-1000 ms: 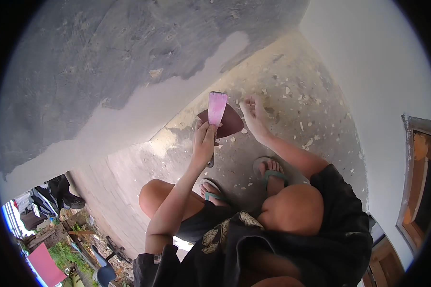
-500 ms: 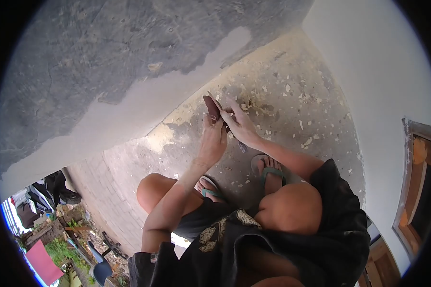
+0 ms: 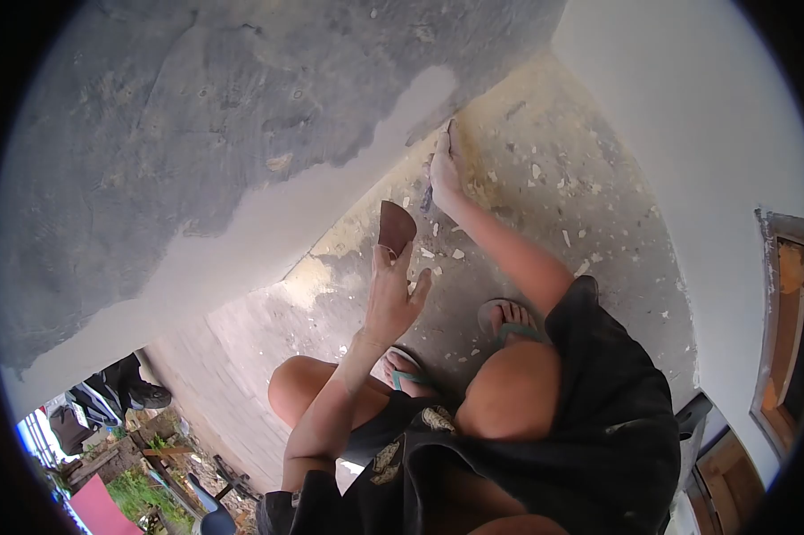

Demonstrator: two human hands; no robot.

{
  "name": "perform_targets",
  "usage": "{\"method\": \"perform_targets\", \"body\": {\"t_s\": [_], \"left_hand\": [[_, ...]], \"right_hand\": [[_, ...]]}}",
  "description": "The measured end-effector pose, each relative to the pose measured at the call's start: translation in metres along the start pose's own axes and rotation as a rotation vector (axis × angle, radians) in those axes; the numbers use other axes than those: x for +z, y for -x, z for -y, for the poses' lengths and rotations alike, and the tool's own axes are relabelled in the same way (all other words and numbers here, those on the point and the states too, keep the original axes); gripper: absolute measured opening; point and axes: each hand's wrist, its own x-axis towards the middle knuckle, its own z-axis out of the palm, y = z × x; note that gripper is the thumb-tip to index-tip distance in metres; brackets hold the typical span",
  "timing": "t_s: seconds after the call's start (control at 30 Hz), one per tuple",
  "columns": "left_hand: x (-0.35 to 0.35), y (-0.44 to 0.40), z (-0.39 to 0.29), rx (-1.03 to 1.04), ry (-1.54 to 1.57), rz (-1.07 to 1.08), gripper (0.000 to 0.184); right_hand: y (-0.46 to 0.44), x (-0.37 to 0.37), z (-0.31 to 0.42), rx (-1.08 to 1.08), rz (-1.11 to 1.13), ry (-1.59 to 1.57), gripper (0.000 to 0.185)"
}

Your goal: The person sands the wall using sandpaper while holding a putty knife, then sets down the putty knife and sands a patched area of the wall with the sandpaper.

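Note:
My left hand has a bent brown sheet of sandpaper pinched between its fingers, with the thumb held apart. It is above the floor, short of the wall's foot. Farther out, my right hand is closed around a scraper, whose dark handle end sticks out below the palm. The fingers hide most of the tool. Their tips are at the line where the grey wall meets the floor; whether the blade touches the wall I cannot tell.
Pale flakes and yellowish dust lie over the concrete floor. A smooth light patch runs along the wall's lower edge. A white wall with a wooden frame stands at right. My sandalled feet are below; a pink panel is at lower left.
My hands were together and are now apart. The right one has moved out to the wall's foot with the scraper; the left keeps the sandpaper, its thumb now spread.

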Motion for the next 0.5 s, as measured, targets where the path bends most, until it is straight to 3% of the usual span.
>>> {"method": "perform_targets", "body": {"t_s": [0.13,0.27,0.4,0.5], "left_hand": [[0.001,-0.002,0.003,0.042,-0.02,0.005,0.05],[-0.003,-0.007,-0.004,0.002,-0.007,0.057,0.051],[-0.001,-0.006,-0.002,0.057,-0.034,0.036,0.051],[-0.007,-0.004,-0.004,0.02,-0.013,0.057,0.052]], "right_hand": [[-0.019,0.007,-0.012,-0.168,-0.05,-0.049,0.041],[-0.001,0.0,-0.006,-0.077,0.055,-0.088,0.04],[-0.021,-0.004,0.009,-0.205,-0.038,0.007,0.04],[-0.021,-0.005,0.023,-0.131,-0.049,0.031,0.04]]}}
